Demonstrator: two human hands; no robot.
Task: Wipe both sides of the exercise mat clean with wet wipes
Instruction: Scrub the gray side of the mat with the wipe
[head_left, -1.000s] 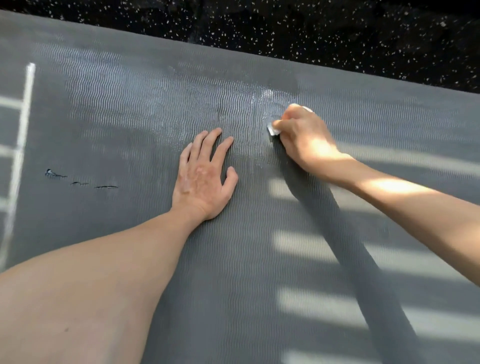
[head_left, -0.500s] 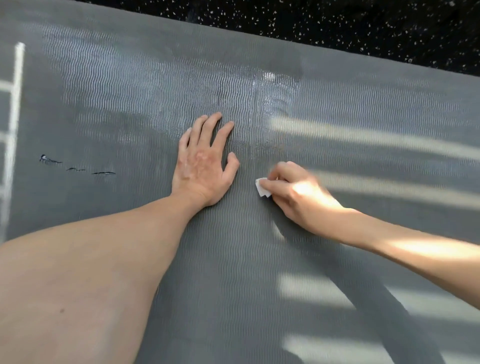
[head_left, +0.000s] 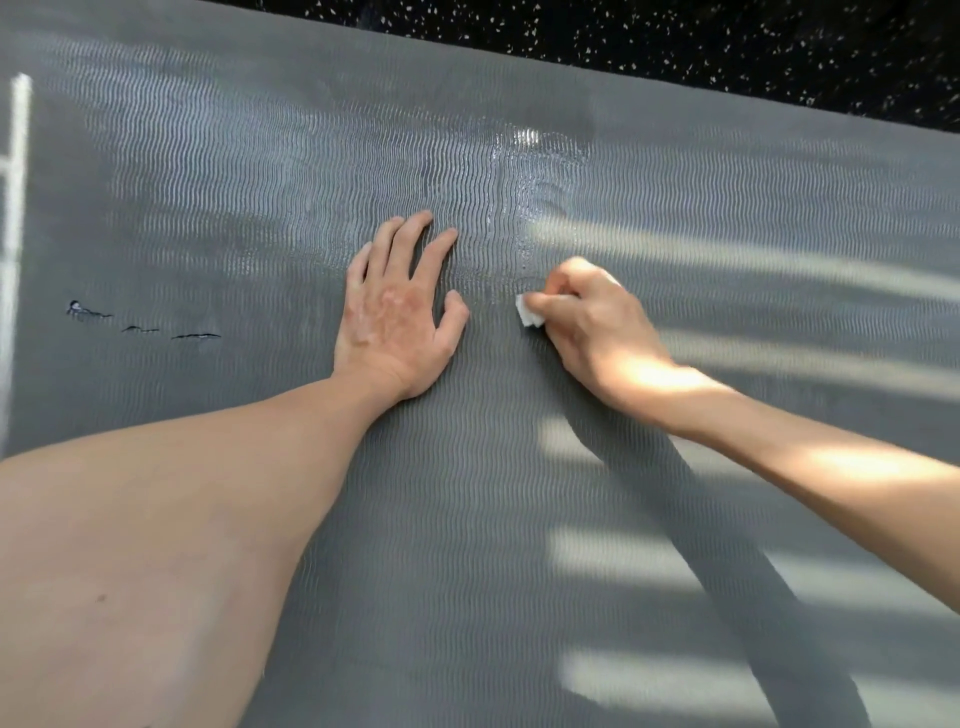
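Note:
A grey exercise mat (head_left: 467, 545) with a wavy ribbed surface fills nearly the whole view. My left hand (head_left: 397, 317) lies flat on it, palm down, fingers straight and pointing away from me. Just to its right, my right hand (head_left: 597, 322) grips a small folded white wet wipe (head_left: 529, 312) and presses it onto the mat. Only a corner of the wipe shows past my fingers. A shiny wet streak (head_left: 524, 176) runs on the mat from the wipe toward the far edge.
Black speckled floor (head_left: 675, 47) lies beyond the mat's far edge. Three small dark tears (head_left: 143, 325) mark the mat left of my left hand. Bands of sunlight and the shadow of my right arm cross the mat's right half.
My right hand drew the wipe from near the far edge back toward me, then slid slightly away again, leaving a wet streak. My left hand stayed flat in place.

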